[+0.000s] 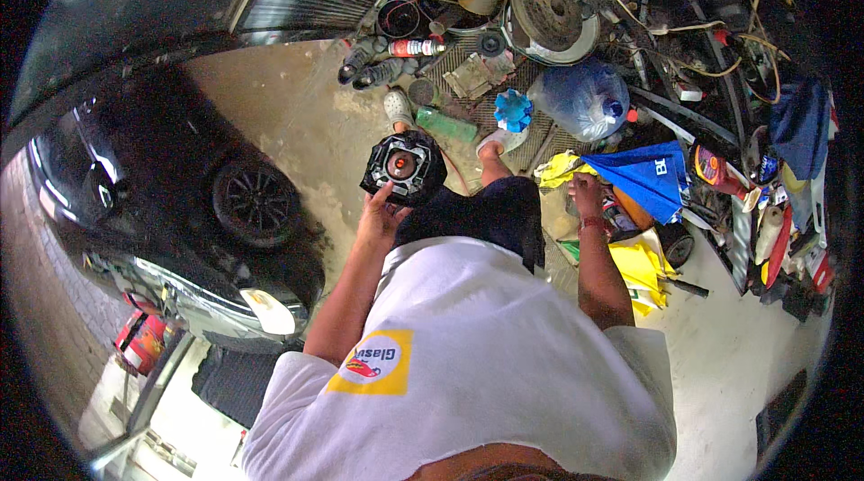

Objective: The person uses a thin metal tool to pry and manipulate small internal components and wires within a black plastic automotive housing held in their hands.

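My left hand [383, 211] grips the lower edge of a black device [416, 182] with a silver metal frame and a round reddish centre; its exact kind is unclear. The device is held over my lap, with its framed face up. Off to the right, my right hand [587, 197] has its fingers curled in beside a yellow cloth [560, 168] and a blue folded fabric [643, 177]. Whatever those fingers hold, if anything, is hidden. Below that forearm lies more yellow fabric [641, 272].
A dark car [162, 184] stands at left. Ahead lie shoes [378, 74], a red-and-white spray can [416, 47], a green block [447, 125], a blue fluted object [513, 110] and a large water bottle [580, 98]. Cluttered tools and cables fill the right, around a round metal drum [547, 13].
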Demonstrator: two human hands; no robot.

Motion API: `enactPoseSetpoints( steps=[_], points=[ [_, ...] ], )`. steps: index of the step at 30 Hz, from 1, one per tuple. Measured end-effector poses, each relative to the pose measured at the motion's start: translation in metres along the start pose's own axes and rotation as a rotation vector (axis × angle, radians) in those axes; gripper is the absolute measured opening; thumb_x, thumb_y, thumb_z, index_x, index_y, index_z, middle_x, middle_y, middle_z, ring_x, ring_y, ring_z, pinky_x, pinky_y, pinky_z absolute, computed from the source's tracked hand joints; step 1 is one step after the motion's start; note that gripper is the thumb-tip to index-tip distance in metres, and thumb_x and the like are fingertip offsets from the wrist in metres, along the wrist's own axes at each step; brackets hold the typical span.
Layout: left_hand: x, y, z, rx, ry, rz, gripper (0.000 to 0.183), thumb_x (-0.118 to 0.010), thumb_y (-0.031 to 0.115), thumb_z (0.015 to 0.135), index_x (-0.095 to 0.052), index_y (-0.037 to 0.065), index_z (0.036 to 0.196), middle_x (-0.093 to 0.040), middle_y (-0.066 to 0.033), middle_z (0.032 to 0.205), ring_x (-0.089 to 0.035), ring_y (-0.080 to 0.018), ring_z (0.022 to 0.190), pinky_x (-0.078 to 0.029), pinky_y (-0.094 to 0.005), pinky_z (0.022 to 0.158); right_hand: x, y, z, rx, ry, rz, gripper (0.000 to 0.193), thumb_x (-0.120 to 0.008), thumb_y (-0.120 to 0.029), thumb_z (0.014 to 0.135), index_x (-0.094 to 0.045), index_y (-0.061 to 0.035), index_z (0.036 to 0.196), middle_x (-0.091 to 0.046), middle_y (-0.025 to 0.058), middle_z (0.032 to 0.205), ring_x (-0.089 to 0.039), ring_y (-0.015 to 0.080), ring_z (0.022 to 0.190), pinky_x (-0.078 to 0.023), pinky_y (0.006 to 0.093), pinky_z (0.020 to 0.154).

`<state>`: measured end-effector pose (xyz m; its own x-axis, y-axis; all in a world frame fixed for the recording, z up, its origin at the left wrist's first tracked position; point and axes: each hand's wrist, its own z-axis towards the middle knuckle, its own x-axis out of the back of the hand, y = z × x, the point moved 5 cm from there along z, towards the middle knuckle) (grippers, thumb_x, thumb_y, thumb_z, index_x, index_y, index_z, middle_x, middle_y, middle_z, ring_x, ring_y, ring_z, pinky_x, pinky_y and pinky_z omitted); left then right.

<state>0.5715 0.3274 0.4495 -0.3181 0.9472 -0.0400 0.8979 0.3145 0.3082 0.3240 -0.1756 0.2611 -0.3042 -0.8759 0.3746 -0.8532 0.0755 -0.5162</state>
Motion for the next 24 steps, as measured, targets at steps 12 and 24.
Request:
enactPoseSetpoints(
  steps=[12, 24],
  points=[
    [0.033, 0.065, 0.098, 0.009, 0.052, 0.232, 0.079, -0.091, 0.015, 0.092, -0.043, 0.015, 0.155, -0.063, -0.0106, 0.145, -0.070, -0.0255, 0.125, -0.062, -0.0464, 0.099, -0.186, -0.307, 0.192, 1.069, 0.281, -0.749, 0.027, -0.072, -0.017, 0.101, -0.072, -0.0104, 0.127, -0.079, 0.0134, 0.125, -0.074, 0.0376, 0.118, -0.052, 0.0569, 0.113],
    [0.089, 0.029, 0.128, 0.101, 0.149, 0.120, 0.076, -0.091, 0.015, 0.091, -0.047, 0.018, 0.153, -0.063, -0.0096, 0.146, -0.068, -0.0277, 0.130, -0.058, -0.0503, 0.106, -0.248, -0.481, 0.222, 0.839, 0.221, 0.156, 0.045, -0.094, -0.019, 0.091, -0.072, 0.0012, 0.125, -0.080, 0.0132, 0.113, -0.078, 0.0258, 0.102, -0.066, 0.0402, 0.086]
  ],
)
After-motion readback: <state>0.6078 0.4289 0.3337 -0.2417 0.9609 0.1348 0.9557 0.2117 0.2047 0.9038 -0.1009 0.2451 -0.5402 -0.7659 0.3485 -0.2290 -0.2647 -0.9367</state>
